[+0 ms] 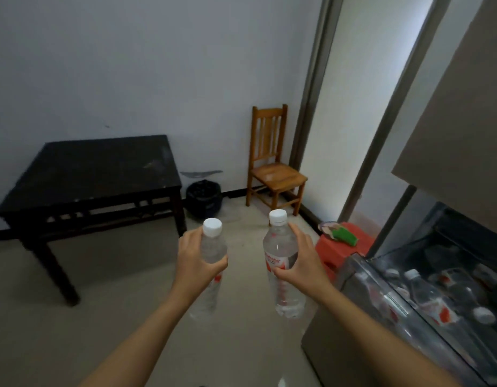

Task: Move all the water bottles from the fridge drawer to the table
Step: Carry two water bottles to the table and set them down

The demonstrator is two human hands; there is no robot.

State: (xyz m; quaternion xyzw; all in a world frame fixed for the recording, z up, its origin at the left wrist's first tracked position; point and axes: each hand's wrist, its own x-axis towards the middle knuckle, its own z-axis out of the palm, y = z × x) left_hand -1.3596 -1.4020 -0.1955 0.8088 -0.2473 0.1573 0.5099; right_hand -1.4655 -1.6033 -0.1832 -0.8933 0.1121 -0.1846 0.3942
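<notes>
- The left hand (198, 262) wraps one water bottle (211, 268); the right hand (300, 263) wraps a second bottle (282, 263), both upright (caps up, likely for steady carrying).
- Both forearms reach forward at mid-height, toward the dark table (96, 174), well apart ahead-left.
- More bottles (425, 300) lie in the open fridge drawer (361, 277), right.

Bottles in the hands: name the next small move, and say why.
Probably step left and set both on the table. The left hand grips the left bottle and the right hand grips the right bottle, both upright in mid-air short of the table. More bottles lie in the drawer, so the hands must be freed.
</notes>
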